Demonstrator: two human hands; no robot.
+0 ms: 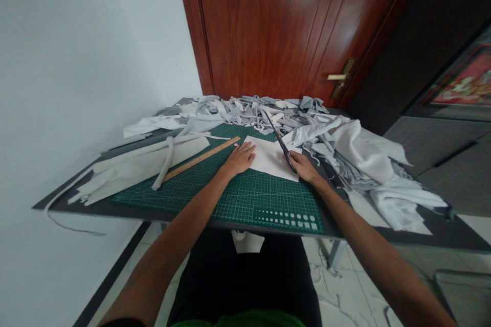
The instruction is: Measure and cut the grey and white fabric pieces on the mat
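Note:
My left hand (240,159) lies flat on the near left corner of a white sheet of fabric or paper (270,158), pressing it onto a green cutting mat (245,199). My right hand (303,167) grips dark scissors (282,140) at the sheet's right edge, with the blades pointing away from me. A wooden ruler (199,159) lies on the mat just left of my left hand. Beyond it lies a long folded pale fabric piece (130,168) with a twisted strip across it.
A heap of grey and white fabric scraps (245,112) fills the far end of the dark table (76,205). More white cloth (364,158) spills over the right side. A white wall (76,87) stands left, a wooden door (268,25) ahead. Scraps lie on the tiled floor (337,291).

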